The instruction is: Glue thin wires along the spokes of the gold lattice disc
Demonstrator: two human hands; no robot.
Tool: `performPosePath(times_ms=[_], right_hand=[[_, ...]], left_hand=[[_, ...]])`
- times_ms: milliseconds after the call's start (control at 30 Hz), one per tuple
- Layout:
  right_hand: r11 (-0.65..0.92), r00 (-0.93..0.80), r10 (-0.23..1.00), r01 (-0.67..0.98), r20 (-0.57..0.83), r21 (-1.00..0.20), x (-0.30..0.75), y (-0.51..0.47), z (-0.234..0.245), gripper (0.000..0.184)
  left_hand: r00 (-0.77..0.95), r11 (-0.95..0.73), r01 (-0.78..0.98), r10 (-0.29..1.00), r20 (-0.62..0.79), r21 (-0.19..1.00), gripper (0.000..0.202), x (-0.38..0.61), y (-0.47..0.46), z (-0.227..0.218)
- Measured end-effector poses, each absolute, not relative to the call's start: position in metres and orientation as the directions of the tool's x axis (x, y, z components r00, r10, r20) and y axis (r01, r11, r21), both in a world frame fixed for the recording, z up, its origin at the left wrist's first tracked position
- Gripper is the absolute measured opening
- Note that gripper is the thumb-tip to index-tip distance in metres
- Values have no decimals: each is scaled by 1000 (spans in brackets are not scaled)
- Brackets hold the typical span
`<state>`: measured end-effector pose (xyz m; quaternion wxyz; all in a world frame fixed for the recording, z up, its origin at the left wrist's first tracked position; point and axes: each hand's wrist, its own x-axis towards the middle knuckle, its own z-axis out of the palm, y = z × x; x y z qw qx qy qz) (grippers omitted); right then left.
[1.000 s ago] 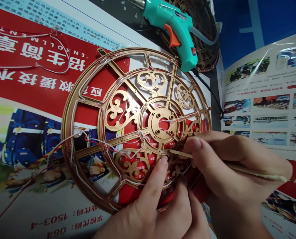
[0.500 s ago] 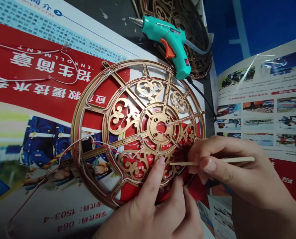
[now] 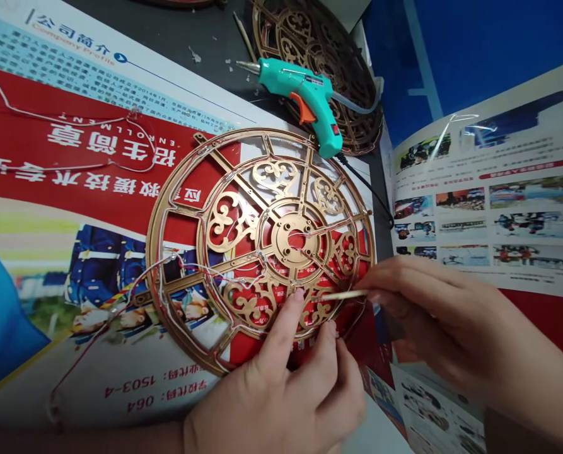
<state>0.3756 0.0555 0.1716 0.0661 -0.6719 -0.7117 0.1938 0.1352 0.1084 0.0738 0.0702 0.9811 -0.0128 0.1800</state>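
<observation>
A round bronze-coloured openwork frame (image 3: 284, 243), with spokes and scroll ornaments, lies on printed sheets. Thin red and white wires (image 3: 142, 277) run along its rings and trail off to the left. My left hand (image 3: 285, 391) rests over the near side, fingers apart, its index fingertip touching the frame close to the hub. In my right hand (image 3: 432, 315), thumb and fingers pinch a thin wooden stick (image 3: 342, 295). The stick's tip points left over a lower scroll, close to my left index finger; whether it touches the frame I cannot tell.
Beyond the frame lies a teal glue gun (image 3: 302, 88) with an orange trigger, its black cable (image 3: 366, 189) running right. Behind it is a second openwork frame (image 3: 300, 22). Another stick (image 3: 244, 36) and whitish scraps (image 3: 195, 55) lie on the dark surface. A glossy printed sheet (image 3: 480, 252) stands at right.
The camera view has shifted. My right hand has turned, its knuckles now covering the stick's rear end. My left index finger stays on the same part of the frame.
</observation>
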Motion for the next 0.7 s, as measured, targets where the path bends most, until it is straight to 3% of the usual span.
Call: performPosePath(times_ms=[67, 167, 300, 400, 567, 700], right_hand=[[17, -79, 979, 951, -190, -310, 376, 60, 175, 16], [17, -124, 944, 944, -305, -331, 380, 70, 174, 14], [40, -161, 904, 954, -397, -297, 387, 81, 169, 25], [86, -166, 906, 973, -389, -213, 386, 86, 168, 31], [265, -256, 909, 964, -329, -20, 374, 95, 173, 19], [378, -351, 877, 925, -327, 22, 365, 103, 179, 24]], left_hand=[[931, -989, -49, 5, 364, 139, 42, 135, 108, 74], [924, -990, -41, 14, 382, 136, 42, 136, 110, 74], [919, -990, -25, 32, 392, 139, 42, 136, 111, 75], [916, -989, -28, 34, 399, 147, 42, 137, 109, 73], [903, -986, -39, 34, 429, 161, 42, 139, 105, 68], [904, -982, -30, 52, 425, 186, 41, 139, 106, 69]])
